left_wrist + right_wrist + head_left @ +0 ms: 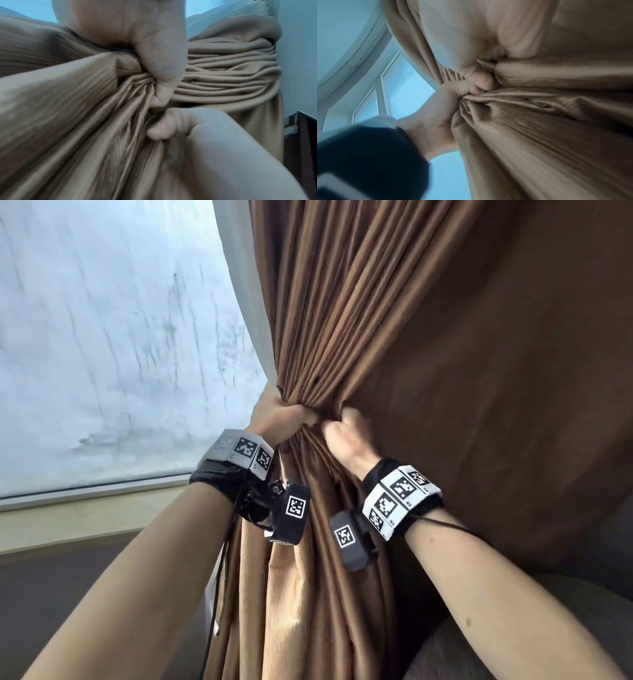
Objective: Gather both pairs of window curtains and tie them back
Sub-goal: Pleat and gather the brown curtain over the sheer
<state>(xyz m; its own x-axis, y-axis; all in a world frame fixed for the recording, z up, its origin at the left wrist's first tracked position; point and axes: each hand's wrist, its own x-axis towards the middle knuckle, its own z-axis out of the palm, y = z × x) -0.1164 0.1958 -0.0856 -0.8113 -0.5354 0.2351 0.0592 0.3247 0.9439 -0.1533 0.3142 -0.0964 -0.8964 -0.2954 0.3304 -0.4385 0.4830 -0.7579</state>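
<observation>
A brown curtain hangs at the right of the window, its folds drawn into a bundle at waist height. My left hand grips that bundle from the window side, fingers and thumb curled round it. My right hand pinches more folds just to the right, almost touching the left. In the left wrist view the left hand squeezes the pleats, with the right hand below. In the right wrist view the right hand and left hand meet on the curtain. A white sheer curtain hangs behind.
The window pane fills the left, with its sill below. A grey rounded cushion or seat lies low on the right. A thin cable dangles from my left wrist. Dark wooden furniture stands past the curtain.
</observation>
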